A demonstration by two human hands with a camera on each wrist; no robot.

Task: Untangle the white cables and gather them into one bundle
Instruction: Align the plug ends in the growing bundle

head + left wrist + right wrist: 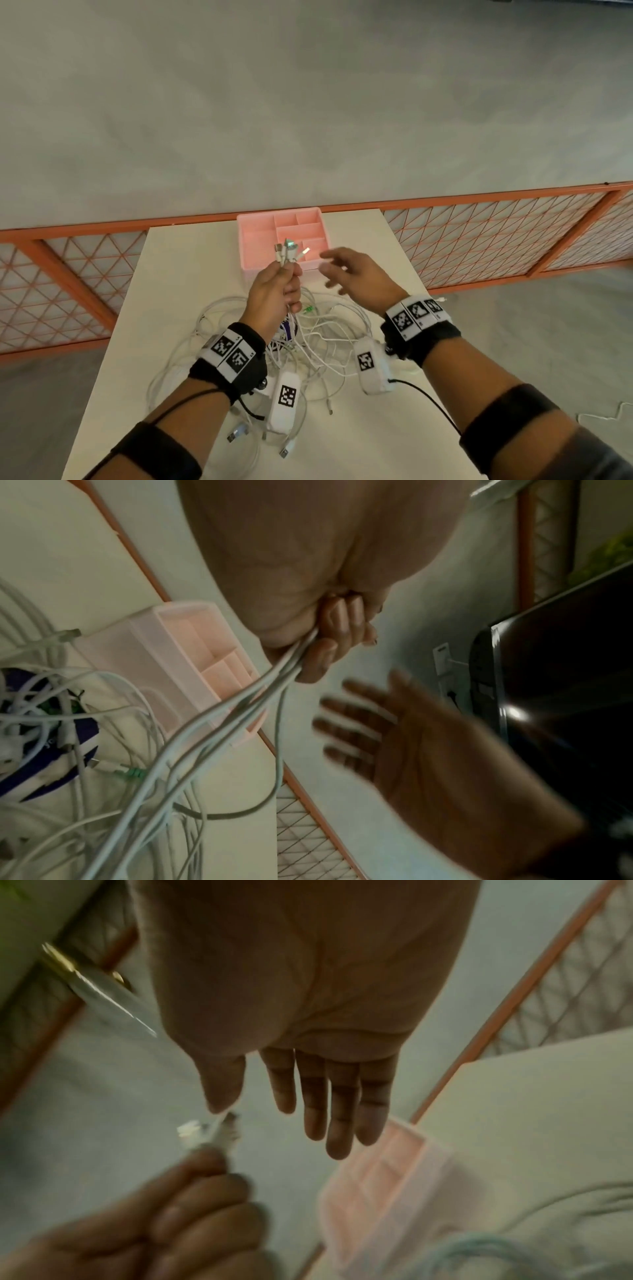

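Note:
A tangle of white cables (318,337) lies on the white table (191,260). My left hand (279,286) is raised above it, fist curled round several cable ends, whose plugs (287,251) stick up out of the fist. In the left wrist view the gripped white cables (240,715) run from the curled fingers (334,631) down into the pile. My right hand (346,270) hovers just right of the plugs with straight, spread fingers, holding nothing. The right wrist view shows its straight fingers (337,1104) beside the plugs (209,1134) in the left fist.
A pink compartment tray (262,236) stands at the table's far edge behind the hands. A purple-and-white object (287,329) lies under the tangle. Loose USB plugs (236,432) lie near the table's front. An orange mesh fence (496,233) runs behind the table.

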